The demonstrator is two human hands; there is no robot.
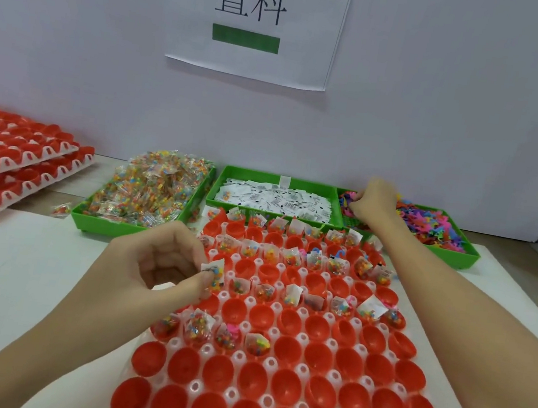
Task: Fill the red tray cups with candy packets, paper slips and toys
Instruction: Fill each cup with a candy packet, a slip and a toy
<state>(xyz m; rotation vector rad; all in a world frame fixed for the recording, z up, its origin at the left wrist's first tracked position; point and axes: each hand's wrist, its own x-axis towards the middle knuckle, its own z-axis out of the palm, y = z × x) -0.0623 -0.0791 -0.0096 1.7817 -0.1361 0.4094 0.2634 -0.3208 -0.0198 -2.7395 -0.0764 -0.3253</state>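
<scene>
A white tray of red cups [282, 371] lies in front of me; alternate rows in its far half hold candy packets and slips, and the near rows are bare. My left hand [162, 261] pinches a candy packet with a paper slip [213, 274] over the tray's left edge. My right hand [373, 199] reaches into the green bin of colourful toys [430, 226] at the back right, fingers curled into the pile. Whether they grip a toy is hidden.
A green bin of candy packets [148, 193] stands back left and a green bin of paper slips [275, 198] in the middle. Stacked trays of red cups [7, 160] sit at far left. One loose candy packet [61, 209] lies beside the candy bin. A wall with a paper sign rises behind.
</scene>
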